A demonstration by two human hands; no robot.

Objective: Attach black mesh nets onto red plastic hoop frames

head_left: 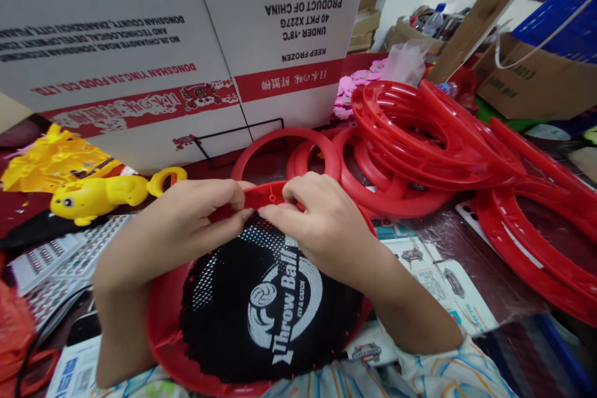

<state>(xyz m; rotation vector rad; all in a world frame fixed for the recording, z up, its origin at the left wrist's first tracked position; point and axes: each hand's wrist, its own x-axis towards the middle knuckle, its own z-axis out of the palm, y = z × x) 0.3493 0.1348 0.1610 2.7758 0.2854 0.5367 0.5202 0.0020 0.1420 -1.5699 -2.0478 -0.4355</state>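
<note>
A round red plastic frame (163, 323) lies tilted close against my body. Stretched inside it is a black mesh net (224, 323) printed in white with "Throw Ball". At the frame's far rim, my left hand (200, 214) pinches the mesh edge between thumb and fingers. Right beside it, my right hand (321, 214) is closed on the same edge, its thumb and forefinger pressed at the rim. Small red pegs poke through the mesh border along the near side. The exact spot under my fingertips is partly hidden.
Several loose red rings (396, 196) and a stack of red frames (415, 161) lie at the back right. A large white carton (186, 31) stands behind. Yellow toy pieces (102, 196), printed cards (448, 286) and a brown box (536, 84) are around.
</note>
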